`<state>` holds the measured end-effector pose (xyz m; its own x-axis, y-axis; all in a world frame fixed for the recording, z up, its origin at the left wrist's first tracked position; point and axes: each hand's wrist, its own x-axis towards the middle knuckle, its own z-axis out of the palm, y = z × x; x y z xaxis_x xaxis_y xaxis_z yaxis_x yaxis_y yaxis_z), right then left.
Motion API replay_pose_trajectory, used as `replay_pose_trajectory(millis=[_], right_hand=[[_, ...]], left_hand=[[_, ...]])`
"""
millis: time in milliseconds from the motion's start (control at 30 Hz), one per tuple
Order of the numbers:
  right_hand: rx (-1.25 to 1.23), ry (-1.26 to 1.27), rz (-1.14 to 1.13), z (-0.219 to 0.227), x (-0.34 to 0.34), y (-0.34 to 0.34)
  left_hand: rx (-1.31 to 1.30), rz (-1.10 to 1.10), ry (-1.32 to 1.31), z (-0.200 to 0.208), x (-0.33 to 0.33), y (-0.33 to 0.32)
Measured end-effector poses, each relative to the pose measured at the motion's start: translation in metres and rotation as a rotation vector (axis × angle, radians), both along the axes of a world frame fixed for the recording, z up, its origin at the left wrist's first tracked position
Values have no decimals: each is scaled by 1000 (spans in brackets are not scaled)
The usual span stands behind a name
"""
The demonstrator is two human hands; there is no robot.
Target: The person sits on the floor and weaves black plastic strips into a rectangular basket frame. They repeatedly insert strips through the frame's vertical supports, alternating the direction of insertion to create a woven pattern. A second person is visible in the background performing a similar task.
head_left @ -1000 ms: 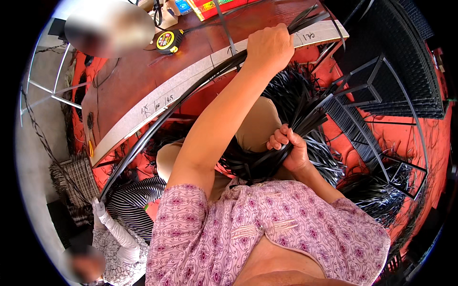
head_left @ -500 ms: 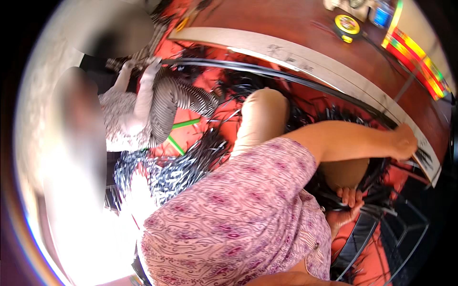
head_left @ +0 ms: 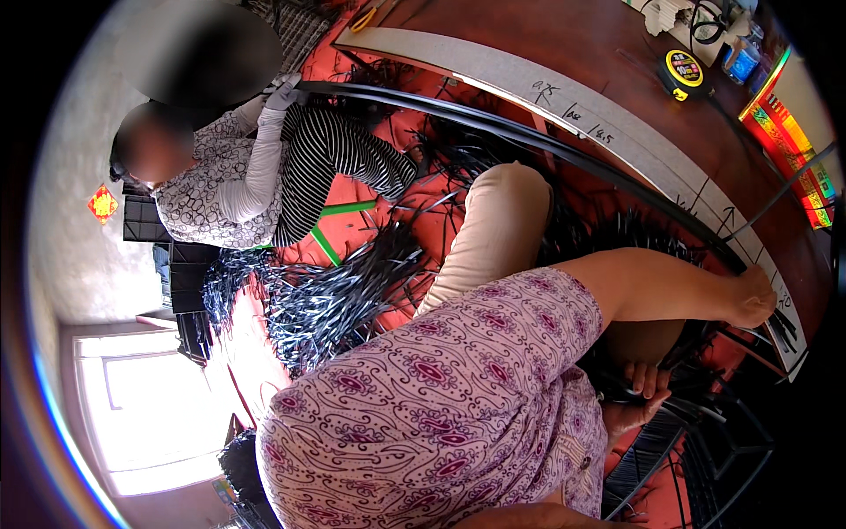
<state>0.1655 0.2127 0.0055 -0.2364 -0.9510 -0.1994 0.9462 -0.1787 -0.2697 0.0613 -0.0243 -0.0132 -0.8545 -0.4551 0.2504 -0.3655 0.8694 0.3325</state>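
Observation:
Long black plastic strips point(head_left: 493, 121) run in a curve along the table's edge to my left hand point(head_left: 751, 298). That hand is closed round their end, beside the marked board. My right hand point(head_left: 648, 388) is lower, near my knee, with its fingers curled round a bunch of black strips point(head_left: 696, 407). The rest of that bunch is partly hidden by my arm and shirt. At the far end, a gloved hand point(head_left: 284, 92) of another person, seated in striped trousers, holds the long strips.
A pale board point(head_left: 493, 75) with handwritten marks edges the dark red table point(head_left: 529, 35). A yellow-black tape measure point(head_left: 683, 72), a blue-labelled bottle point(head_left: 745, 57) and yellow-handled scissors point(head_left: 363, 19) lie there. Heaps of cut strips point(head_left: 344, 291) cover the red floor. A black wire frame point(head_left: 736, 441) stands at lower right.
The view has shifted and sharpened, bringing a bright window and the other person into clearer sight. Both my hands keep their grip on the black strips, almost in the same places.

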Motion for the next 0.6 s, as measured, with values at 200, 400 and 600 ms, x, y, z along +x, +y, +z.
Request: replay_pose_trajectory(millis=[200, 400, 600], right_hand=[[4, -33, -11, -1, 7, -3], [-20, -25, 5, 0, 8, -4], [-10, -22, 4, -3, 7, -3]], left_hand=[[-62, -6, 5, -5, 5, -4], [14, 29, 27, -3, 7, -4], [-26, 27, 32, -1, 13, -4]])
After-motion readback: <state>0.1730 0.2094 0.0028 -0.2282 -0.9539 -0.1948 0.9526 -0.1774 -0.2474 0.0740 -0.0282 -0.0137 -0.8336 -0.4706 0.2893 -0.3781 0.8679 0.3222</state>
